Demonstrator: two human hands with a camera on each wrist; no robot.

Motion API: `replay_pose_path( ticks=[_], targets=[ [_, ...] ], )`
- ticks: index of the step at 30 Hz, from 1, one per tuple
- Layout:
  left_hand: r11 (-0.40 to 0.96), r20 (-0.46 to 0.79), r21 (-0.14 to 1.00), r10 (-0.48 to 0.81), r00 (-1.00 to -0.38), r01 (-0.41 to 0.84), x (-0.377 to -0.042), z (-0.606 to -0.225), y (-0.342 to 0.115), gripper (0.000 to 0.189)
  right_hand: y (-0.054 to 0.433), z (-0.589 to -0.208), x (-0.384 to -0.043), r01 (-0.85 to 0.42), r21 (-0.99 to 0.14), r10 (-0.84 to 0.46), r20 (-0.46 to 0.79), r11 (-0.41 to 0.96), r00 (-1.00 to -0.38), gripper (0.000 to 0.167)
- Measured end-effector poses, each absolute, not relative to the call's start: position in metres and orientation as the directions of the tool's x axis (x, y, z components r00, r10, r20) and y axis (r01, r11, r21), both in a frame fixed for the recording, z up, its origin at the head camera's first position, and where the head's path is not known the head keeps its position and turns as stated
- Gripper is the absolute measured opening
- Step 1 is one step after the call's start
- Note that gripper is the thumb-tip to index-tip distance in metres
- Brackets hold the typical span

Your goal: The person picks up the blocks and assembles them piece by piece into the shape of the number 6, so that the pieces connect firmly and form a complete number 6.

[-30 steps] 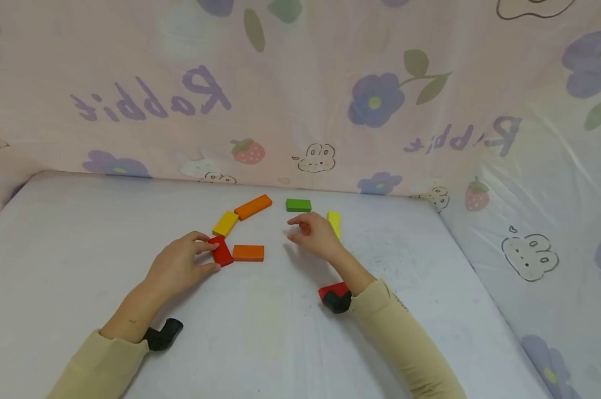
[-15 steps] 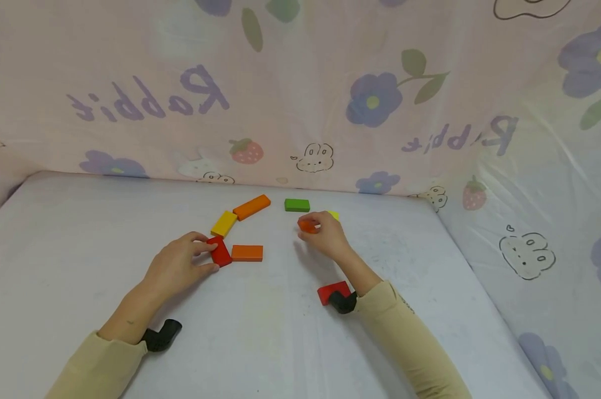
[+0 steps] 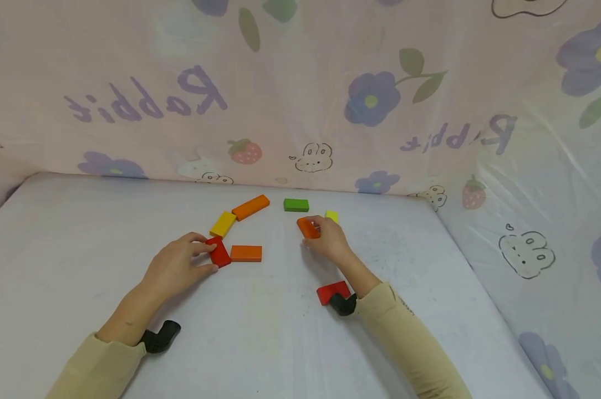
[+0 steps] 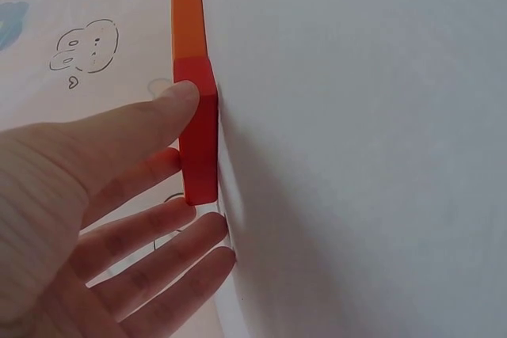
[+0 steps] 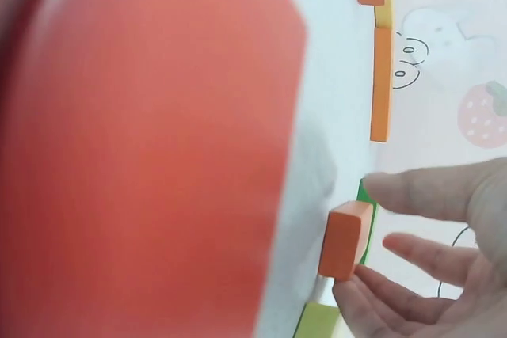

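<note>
In the head view, my left hand point(image 3: 177, 265) pinches a red block point(image 3: 220, 254) lying on the white tabletop. Its thumb lies along one side of that block point(image 4: 200, 136) in the left wrist view, with the index finger behind. An orange block point(image 3: 246, 254) lies end-on against the red one. Further right, my right hand point(image 3: 330, 242) holds another orange block point(image 3: 307, 228) by its edges, slanted, between thumb and fingers. The right wrist view has this held block point(image 5: 342, 239) in front of the green block point(image 5: 364, 189). Part of a yellow-green block point(image 3: 332, 216) is hidden behind the right hand.
A yellow block point(image 3: 223, 224), a long orange block point(image 3: 251, 207) and a green block point(image 3: 296, 205) curve along the far side. Another red block point(image 3: 332, 292) lies beneath the right wrist, close to its black camera mount point(image 3: 343, 305). Patterned cloth point(image 3: 280, 100) walls the table's back and right.
My right hand has shifted slightly right, and the orange block in its fingers has turned so that more of its face shows. My left hand stays on the red block.
</note>
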State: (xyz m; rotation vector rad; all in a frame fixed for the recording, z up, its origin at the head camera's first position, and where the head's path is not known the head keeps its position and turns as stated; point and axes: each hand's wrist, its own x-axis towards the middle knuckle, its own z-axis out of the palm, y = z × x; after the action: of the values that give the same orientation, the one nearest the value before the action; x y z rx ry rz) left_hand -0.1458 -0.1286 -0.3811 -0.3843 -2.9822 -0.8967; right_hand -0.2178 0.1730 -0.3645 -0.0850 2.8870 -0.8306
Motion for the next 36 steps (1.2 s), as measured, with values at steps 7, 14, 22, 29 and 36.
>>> replay_pose_path(
  ticks=[7, 14, 22, 29, 36],
  targets=[
    [0.805, 0.097, 0.538, 0.235, -0.967, 0.249, -0.146, -0.383, -0.129, 0.042, 0.172, -0.368, -0.216, 0.004, -0.521, -0.065, -0.115, 0.854, -0.991, 0.055],
    [0.806, 0.102, 0.534, 0.241, -0.965, 0.257, -0.145, -0.382, -0.13, 0.042, 0.172, -0.37, -0.214, 0.003, -0.529, -0.067, -0.113, 0.849, -0.991, 0.051],
    [0.805, 0.098, 0.536, 0.24, -0.966, 0.255, -0.145, -0.381, -0.128, 0.043, 0.174, -0.37, -0.209, 0.0, -0.587, -0.113, -0.157, 0.81, -0.981, 0.046],
    [0.803, 0.096, 0.54, 0.24, -0.966, 0.254, -0.145, -0.38, -0.127, 0.044, 0.173, -0.369, -0.201, -0.042, -0.62, -0.168, -0.146, 0.784, -0.975, 0.043],
    [0.801, 0.099, 0.542, 0.24, -0.966, 0.255, -0.145, -0.381, -0.127, 0.044, 0.171, -0.371, -0.196, -0.072, -0.636, -0.205, -0.138, 0.769, -0.969, 0.042]
  ],
)
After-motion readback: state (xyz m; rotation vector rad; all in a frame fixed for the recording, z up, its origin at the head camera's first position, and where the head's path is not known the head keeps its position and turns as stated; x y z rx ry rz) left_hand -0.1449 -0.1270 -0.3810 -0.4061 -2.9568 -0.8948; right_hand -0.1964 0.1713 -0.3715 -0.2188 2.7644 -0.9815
